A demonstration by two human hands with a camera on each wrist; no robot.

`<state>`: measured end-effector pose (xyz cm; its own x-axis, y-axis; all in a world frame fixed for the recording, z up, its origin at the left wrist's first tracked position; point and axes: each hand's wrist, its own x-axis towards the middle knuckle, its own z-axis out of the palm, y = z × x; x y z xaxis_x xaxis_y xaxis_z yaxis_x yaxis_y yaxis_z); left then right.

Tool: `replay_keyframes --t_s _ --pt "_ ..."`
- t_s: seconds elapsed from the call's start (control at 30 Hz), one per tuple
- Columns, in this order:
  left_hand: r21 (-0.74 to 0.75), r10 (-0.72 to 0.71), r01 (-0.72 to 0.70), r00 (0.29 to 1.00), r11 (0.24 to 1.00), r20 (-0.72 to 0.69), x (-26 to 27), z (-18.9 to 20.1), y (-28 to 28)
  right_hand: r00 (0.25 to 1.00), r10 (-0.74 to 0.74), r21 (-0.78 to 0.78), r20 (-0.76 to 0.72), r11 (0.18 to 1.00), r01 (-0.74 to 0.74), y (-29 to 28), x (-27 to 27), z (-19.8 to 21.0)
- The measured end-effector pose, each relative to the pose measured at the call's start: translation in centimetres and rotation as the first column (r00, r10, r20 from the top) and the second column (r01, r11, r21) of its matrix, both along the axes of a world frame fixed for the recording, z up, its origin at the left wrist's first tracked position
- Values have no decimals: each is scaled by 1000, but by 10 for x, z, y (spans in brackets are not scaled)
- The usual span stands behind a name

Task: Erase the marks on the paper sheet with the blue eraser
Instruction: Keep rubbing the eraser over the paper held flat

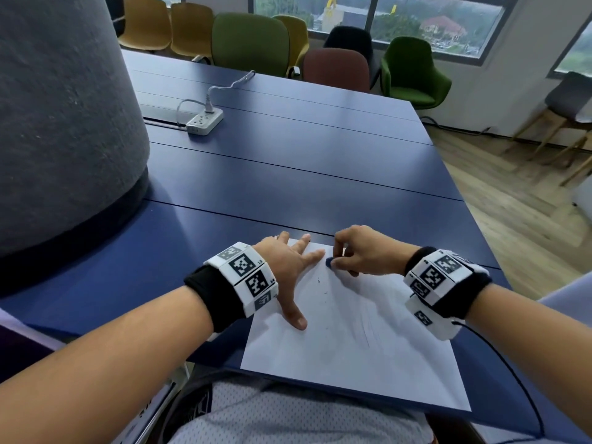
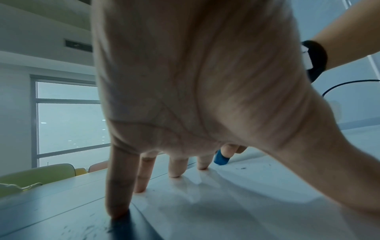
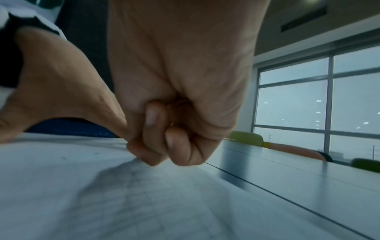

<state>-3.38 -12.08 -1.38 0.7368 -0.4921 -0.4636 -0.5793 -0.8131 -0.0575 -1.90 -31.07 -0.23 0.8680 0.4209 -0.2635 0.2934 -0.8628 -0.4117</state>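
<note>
A white paper sheet lies at the near edge of the blue table, with faint grey pencil marks across its middle. My left hand lies spread with straight fingers, pressing the sheet's far left corner. My right hand pinches the small blue eraser against the paper near the far edge, close to my left fingertips. In the left wrist view the eraser shows beyond my spread fingers. In the right wrist view my curled right fingers hide the eraser.
A white power strip with its cable sits far back on the table. A large grey felt-covered column stands at the left. Several coloured chairs line the far side by the windows. A black cable runs from my right wristband.
</note>
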Motion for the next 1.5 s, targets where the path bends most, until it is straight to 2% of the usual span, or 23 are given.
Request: replay_keyframes --t_s 0.07,0.17,0.2,0.33,0.4,0.5,0.57,0.63,0.7,0.83,0.9,0.97,1.03,1.13,1.27,1.3,1.43,1.5 --pt "7 -4 4 1000 1000 8 0 0 0 1000 10 33 -20 999 -10 -2 -4 -2" --pt "13 -1 1 1000 1000 2 1 0 -1 969 142 3 -201 989 -145 4 -21 1" --pt "12 1 -1 1000 1000 -4 1 0 -2 963 161 -16 -216 986 -169 5 -22 1" --pt "-6 4 -4 1000 1000 -9 2 -2 1 999 31 2 12 1000 -31 2 -6 -7" --pt "-6 3 -3 1000 1000 -3 1 -1 0 998 50 17 -31 999 -49 1 -10 -7" --pt "0 6 -6 1000 1000 -1 0 0 -1 961 180 -57 -208 979 -195 8 -24 0" --pt "-6 3 -3 1000 1000 0 1 -2 0 973 174 -60 -153 981 -185 8 -16 0" --pt "-22 4 -4 1000 1000 1 1 -3 1 996 91 -24 -20 996 -92 5 -4 -4" --pt "-20 6 -6 1000 1000 2 1 -4 1 998 50 25 29 998 -50 3 -3 -6" --pt "-11 6 -6 1000 1000 0 1 -2 0 976 179 66 -123 983 -172 6 -15 -1" --pt "-13 4 -4 1000 1000 1 1 -2 0 993 122 16 5 992 -122 3 -5 -3" --pt "-16 6 -5 1000 1000 8 0 -2 1 993 40 30 114 999 -44 0 2 -6" --pt "-15 2 -2 1000 1000 12 0 -2 1 995 84 63 62 994 -88 2 -3 -7" --pt "-14 1 -1 1000 1000 8 2 -2 0 971 210 8 -113 978 -210 9 -12 0" --pt "-28 6 -6 1000 1000 1 2 -3 2 994 89 -47 57 995 -87 8 7 2" --pt "-27 7 -7 1000 1000 1 2 -4 3 995 76 -46 59 996 -73 8 7 2" --pt "-20 8 -8 1000 1000 -7 5 -6 2 966 200 -121 -161 968 -221 13 -2 9" --pt "-19 6 -6 1000 1000 -8 5 -6 2 980 165 -144 -110 973 -180 13 5 11"
